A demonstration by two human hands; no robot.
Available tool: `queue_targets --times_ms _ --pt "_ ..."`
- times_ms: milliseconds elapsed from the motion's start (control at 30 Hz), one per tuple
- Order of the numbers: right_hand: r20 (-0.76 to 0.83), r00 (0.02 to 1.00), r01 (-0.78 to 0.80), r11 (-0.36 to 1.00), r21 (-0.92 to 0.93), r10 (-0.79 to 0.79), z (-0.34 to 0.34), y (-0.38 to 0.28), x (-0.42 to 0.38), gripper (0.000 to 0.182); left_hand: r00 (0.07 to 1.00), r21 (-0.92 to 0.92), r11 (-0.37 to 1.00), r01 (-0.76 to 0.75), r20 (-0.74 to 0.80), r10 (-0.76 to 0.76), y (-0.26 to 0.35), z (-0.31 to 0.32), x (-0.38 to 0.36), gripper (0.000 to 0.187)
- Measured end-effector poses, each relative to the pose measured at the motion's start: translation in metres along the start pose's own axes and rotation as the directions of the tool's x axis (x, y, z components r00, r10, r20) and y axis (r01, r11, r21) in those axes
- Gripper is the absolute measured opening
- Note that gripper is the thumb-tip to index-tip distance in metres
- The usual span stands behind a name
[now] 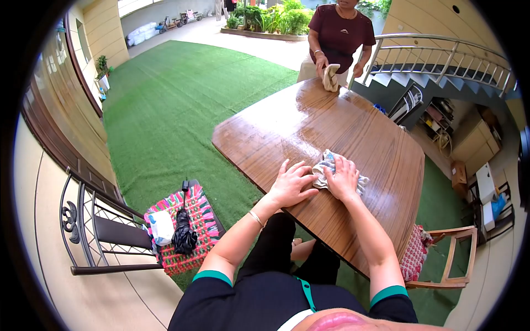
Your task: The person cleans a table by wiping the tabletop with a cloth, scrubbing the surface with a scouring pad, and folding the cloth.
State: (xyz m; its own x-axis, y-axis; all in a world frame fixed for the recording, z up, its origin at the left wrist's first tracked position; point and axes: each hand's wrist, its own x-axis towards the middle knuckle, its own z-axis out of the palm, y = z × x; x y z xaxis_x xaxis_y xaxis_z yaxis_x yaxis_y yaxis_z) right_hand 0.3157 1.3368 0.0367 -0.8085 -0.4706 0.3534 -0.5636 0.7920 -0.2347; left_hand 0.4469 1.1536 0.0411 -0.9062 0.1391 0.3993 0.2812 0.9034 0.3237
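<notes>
My right hand (343, 179) presses down on a crumpled, light patterned cloth (324, 160) lying on the brown wooden table (364, 132). Parts of the cloth stick out at both sides of the hand; the rest is hidden under the palm and fingers. Just to the left, my left hand (291, 183) rests on the tabletop near its edge, fingers spread, with fingertips close to the cloth. Whether they touch it is hard to tell. Across the table, another person (342, 33) in a dark red shirt holds a beige cloth (330, 78) at the far edge.
A metal-framed chair (121, 234) at left carries a woven mat, a white packet (162, 227) and a black folded umbrella (184, 234). A wooden chair (461, 256) with a patterned cushion stands at right. Green turf (182, 99) covers the floor. Stairs with a metal railing (441, 41) rise behind.
</notes>
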Motion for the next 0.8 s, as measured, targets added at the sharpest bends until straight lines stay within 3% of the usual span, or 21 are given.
queue_targets --times_ms 100,233,300,367,433,533,733,800 --pt "0.084 0.994 -0.06 0.992 -0.11 0.07 -0.012 0.0 -0.008 0.068 1.0 -0.022 1.0 0.009 -0.004 -0.009 0.0 -0.001 0.0 0.049" --pt "0.07 0.997 0.024 0.998 0.065 -0.029 -0.03 0.006 -0.044 0.073 0.998 -0.111 0.994 -0.026 -0.06 0.019 0.005 -0.005 0.005 0.051" --pt "0.051 0.993 0.106 0.993 0.053 -0.109 -0.044 0.003 -0.063 0.072 0.998 -0.104 0.993 -0.062 -0.015 0.061 0.012 -0.007 0.01 0.055" --pt "0.046 0.99 0.132 0.991 0.021 -0.133 -0.056 0.0 -0.078 0.069 0.98 -0.149 0.969 -0.198 -0.062 0.19 0.026 0.001 0.019 0.059" --pt "0.161 0.98 0.103 0.991 0.086 -0.116 -0.074 -0.007 -0.089 0.067 0.968 -0.126 0.96 -0.251 -0.012 0.252 0.038 0.009 0.022 0.065" --pt "0.143 0.982 0.112 0.992 0.057 -0.12 -0.073 -0.007 -0.101 0.062 0.953 -0.178 0.949 -0.258 0.113 0.28 0.053 0.025 0.017 0.073" --pt "0.094 0.987 0.12 0.99 0.078 -0.128 -0.055 0.004 -0.082 0.055 0.958 -0.055 0.973 -0.223 0.17 0.23 0.042 0.037 0.033 0.074" --pt "-0.033 0.972 0.235 0.97 0.062 -0.234 -0.045 0.014 -0.061 0.052 0.962 -0.043 0.978 -0.205 0.177 0.209 0.033 0.043 0.049 0.074"
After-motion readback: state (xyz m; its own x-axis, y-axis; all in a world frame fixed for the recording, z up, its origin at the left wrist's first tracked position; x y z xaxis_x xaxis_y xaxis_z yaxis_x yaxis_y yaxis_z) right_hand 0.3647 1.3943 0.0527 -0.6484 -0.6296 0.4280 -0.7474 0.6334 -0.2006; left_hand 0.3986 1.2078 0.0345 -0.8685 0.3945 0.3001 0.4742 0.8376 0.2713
